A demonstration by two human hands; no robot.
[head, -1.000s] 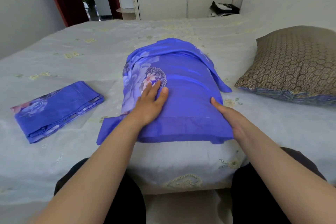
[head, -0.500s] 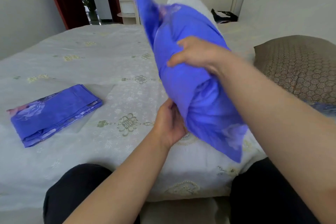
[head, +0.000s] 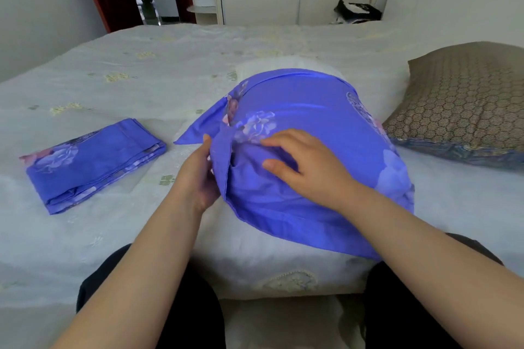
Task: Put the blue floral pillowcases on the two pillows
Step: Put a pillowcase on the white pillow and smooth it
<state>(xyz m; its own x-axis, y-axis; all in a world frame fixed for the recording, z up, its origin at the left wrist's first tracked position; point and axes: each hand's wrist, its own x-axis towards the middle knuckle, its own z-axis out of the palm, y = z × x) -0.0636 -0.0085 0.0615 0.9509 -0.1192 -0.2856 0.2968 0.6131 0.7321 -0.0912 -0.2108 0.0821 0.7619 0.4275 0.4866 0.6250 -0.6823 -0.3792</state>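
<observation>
Gripping the left edge of a blue floral pillowcase, the left hand curls its fingers under the fabric while the right hand rests on top, fingers loosely spread. A white pillow pokes out at the case's far end (most of it already covered) on the bed. A second, folded pillowcase lies to the left, well apart. A brown patterned pillow sits just beside on the right.
</observation>
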